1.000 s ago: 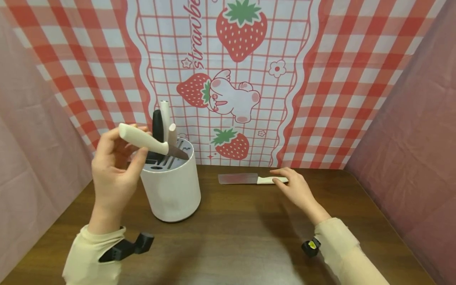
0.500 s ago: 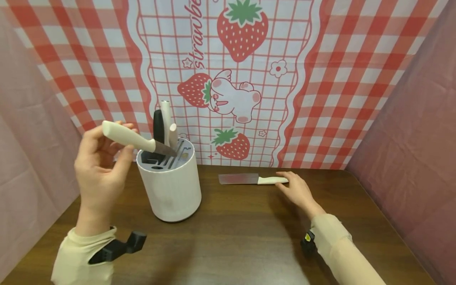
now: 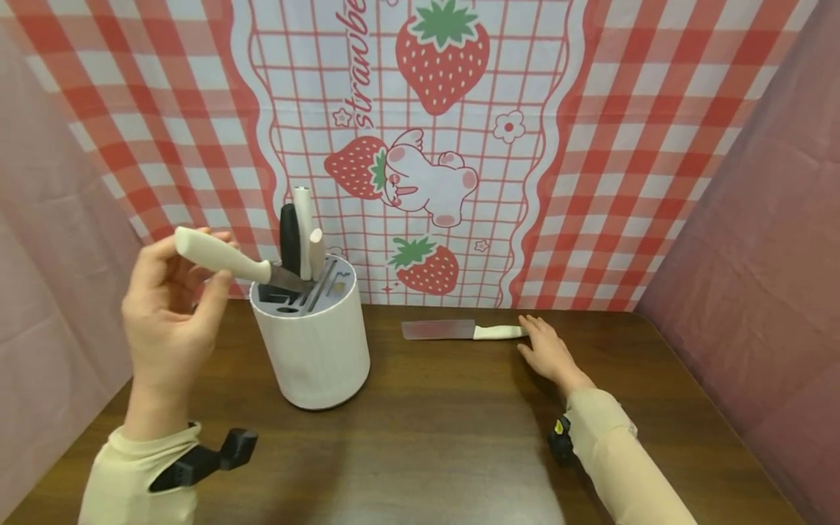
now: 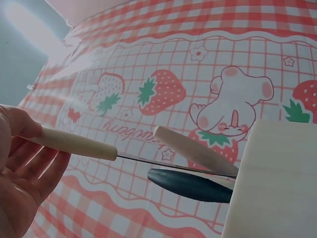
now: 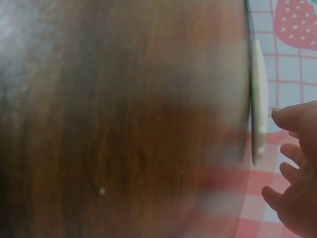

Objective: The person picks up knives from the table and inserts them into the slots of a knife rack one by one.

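My left hand (image 3: 164,313) pinches the off-white handle of a knife (image 3: 219,255) between thumb and fingers. That knife is tilted, and its blade slants down to the slotted top of a white round knife block (image 3: 318,357). Whether the tip has entered a slot, I cannot tell. On the table a broad-bladed kitchen knife (image 3: 440,329) lies flat with its off-white handle to the right. My right hand (image 3: 551,357) is by the end of that handle, fingers spread. In the right wrist view a gap shows between the fingers and the handle (image 5: 259,104).
Upright in the block stand a black handle (image 3: 289,237), a white handle (image 3: 302,226) and a shorter pale handle (image 3: 317,251). Behind the wooden table (image 3: 420,437) hangs a strawberry-print cloth (image 3: 440,146), with pink cloth at both sides.
My left hand has moved left with the knife, and the blade tip has shifted left over the block's top. My right hand has drawn back rightward from the kitchen knife's handle, its fingers straightening.
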`<state>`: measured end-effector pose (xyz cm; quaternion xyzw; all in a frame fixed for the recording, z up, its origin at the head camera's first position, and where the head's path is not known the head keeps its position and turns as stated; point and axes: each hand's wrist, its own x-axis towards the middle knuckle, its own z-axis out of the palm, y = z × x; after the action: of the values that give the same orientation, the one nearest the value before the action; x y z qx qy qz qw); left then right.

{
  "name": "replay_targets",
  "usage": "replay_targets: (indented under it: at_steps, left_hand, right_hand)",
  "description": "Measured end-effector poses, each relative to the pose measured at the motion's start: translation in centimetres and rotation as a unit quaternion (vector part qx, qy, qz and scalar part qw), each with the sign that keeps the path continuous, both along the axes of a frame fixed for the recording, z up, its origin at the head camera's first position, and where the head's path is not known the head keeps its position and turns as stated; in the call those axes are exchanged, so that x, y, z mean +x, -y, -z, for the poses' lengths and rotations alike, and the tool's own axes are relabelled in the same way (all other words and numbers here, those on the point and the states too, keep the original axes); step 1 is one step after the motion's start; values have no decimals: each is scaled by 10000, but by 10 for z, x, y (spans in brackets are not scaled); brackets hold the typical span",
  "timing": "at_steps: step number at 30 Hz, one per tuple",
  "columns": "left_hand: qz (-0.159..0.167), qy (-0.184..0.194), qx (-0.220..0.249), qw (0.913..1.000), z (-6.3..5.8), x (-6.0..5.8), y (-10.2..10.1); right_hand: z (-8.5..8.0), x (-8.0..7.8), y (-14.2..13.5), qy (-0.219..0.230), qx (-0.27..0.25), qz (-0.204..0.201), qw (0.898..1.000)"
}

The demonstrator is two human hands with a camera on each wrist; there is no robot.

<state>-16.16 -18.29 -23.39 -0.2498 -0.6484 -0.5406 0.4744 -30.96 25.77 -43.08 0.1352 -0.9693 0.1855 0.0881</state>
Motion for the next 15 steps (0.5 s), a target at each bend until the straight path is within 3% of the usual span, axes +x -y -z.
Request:
replay_targets:
  at_steps: [15]
  left_hand:
    - [-186,57,-539,9984,8,-12,-2]
  right_hand:
    - [7,-3,7,85,79,355,9993]
